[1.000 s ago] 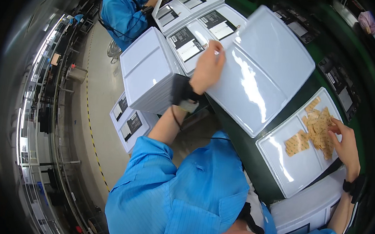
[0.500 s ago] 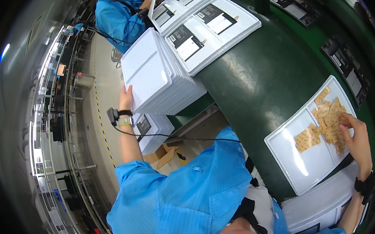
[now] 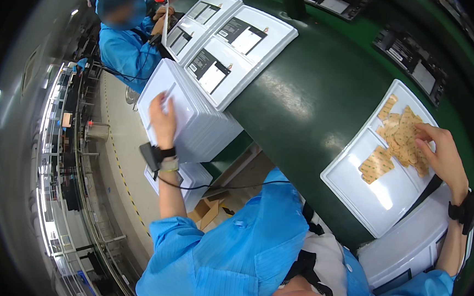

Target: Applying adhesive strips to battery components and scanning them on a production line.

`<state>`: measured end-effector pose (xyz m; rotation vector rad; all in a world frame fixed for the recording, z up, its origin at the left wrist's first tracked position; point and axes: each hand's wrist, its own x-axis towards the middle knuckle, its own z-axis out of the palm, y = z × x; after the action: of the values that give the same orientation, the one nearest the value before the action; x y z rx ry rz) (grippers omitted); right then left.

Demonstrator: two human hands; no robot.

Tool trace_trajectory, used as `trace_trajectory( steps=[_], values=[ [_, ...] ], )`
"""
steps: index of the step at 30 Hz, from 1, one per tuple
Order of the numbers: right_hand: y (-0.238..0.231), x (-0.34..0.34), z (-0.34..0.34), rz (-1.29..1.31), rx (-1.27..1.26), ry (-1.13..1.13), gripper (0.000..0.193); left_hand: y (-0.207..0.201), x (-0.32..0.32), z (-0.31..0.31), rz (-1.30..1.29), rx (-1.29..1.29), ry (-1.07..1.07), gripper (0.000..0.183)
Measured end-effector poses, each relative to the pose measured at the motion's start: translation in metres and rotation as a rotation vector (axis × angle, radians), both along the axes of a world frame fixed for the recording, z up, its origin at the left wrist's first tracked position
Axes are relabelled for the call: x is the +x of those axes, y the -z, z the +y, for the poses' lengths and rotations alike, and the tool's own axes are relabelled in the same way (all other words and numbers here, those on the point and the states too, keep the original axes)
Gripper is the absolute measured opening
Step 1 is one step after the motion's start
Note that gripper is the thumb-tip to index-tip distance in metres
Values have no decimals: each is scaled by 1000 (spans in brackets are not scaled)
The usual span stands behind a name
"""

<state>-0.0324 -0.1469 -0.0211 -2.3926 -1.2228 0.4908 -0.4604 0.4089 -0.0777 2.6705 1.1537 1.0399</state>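
My left hand (image 3: 163, 122) is over the top of a tall stack of white plastic trays (image 3: 208, 132), its fingers apart. Whether it touches the top tray I cannot tell. At the right, my right hand (image 3: 446, 162) reaches into a shallow white tray (image 3: 369, 204) with raised dividers. Its fingers are bent and apart at the edge of a heap of tan printed pieces (image 3: 400, 136), thin and flat like adhesive sheets. One similar tan piece (image 3: 377, 165) lies apart from the heap, nearer me.
White trays holding black-and-white flat parts (image 3: 209, 71) lie on the dark green table (image 3: 290, 91) beyond the stack. More dark parts (image 3: 410, 64) line the far right. Another tray stack (image 3: 405, 250) stands by my right forearm. A co-worker in blue (image 3: 123, 49) is at the upper left.
My left hand has left the near-left edge of the tray stack and moved up over its top. The right hand stays by the tan heap. The whole view has shifted slightly.
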Motion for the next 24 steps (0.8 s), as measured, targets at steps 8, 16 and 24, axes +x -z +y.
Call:
trace_trajectory(
  steps=[8, 16, 24],
  values=[
    [7, 9, -9, 8, 107, -87, 32, 42, 222, -83, 595, 165, 153, 37],
    [9, 11, -10, 55, 56, -49, 32, 41, 234, -164, 378, 110, 558, 28],
    [7, 12, -8, 31, 33, -77, 33, 20, 265, -276, 331, -237, 912, 27]
  ],
)
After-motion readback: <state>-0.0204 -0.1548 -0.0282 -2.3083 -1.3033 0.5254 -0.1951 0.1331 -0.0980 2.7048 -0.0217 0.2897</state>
